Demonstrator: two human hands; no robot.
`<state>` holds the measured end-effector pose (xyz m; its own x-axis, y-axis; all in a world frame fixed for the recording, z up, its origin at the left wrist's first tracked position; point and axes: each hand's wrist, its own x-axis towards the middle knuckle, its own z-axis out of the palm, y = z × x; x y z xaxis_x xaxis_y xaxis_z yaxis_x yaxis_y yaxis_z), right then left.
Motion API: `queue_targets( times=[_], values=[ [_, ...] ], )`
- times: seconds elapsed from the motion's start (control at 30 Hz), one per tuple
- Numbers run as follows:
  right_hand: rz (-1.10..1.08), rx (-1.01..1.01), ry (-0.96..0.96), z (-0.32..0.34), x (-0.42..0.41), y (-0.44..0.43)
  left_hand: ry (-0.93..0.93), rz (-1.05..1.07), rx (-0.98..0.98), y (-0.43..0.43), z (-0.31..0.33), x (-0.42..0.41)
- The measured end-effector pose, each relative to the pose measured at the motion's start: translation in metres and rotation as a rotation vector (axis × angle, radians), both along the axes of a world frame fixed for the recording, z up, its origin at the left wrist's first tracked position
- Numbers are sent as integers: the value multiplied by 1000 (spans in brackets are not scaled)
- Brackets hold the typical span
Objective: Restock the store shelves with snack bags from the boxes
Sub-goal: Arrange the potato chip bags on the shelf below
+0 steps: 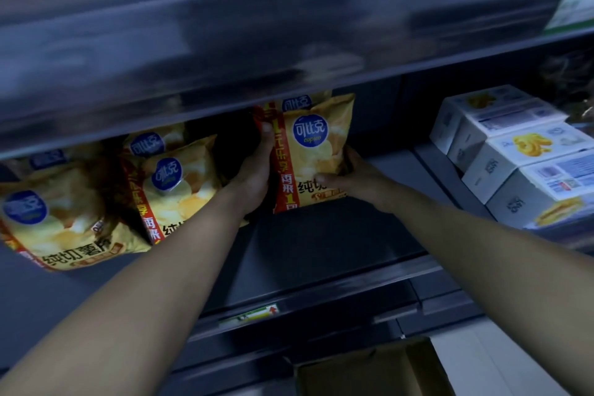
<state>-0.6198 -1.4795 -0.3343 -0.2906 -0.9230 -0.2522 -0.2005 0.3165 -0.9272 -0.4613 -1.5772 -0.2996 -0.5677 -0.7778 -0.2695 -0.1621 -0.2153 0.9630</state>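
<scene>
head view: the step in hand is setting a bag on the shelf. the left hand [257, 170] grasps the left edge of a yellow chip bag [313, 151], with the thumb on the red strip at the front and the fingers hidden behind. the right hand [355, 178] grasps the bag's lower right corner, with the thumb laid across the front. the bag stands upright, its bottom on or just above the dark shelf [321, 235], under the blurred edge of the shelf above [257, 58].

the next move, as i judge it, is to push the bag back against the one behind and let go with both hands. then another bag has to come from the cardboard box [369, 370] at the bottom of the frame. its inside is too dark to tell whether any are left.

counts:
- one bag is held.
- one second bag [297, 102] shows its top just behind the held one.
- four more bags [173, 183] stand or lean at the left, two in front and two blurred behind. that makes six in sight.
- four white boxes [530, 151] are stacked at the right of the shelf, well apart from the held bag.
- there is one cardboard box.
- one price label [250, 313] sits on the shelf's front rail.
</scene>
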Motion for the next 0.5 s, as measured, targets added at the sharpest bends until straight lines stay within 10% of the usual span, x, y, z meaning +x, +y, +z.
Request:
queue_targets(
  times=[0.23, 0.5],
  values=[
    [-156, 8, 71, 10, 18, 19, -141, 50, -58, 22, 12, 16],
    [-269, -283, 369, 42, 93, 20, -325, 508, -586, 28, 42, 84]
  ],
)
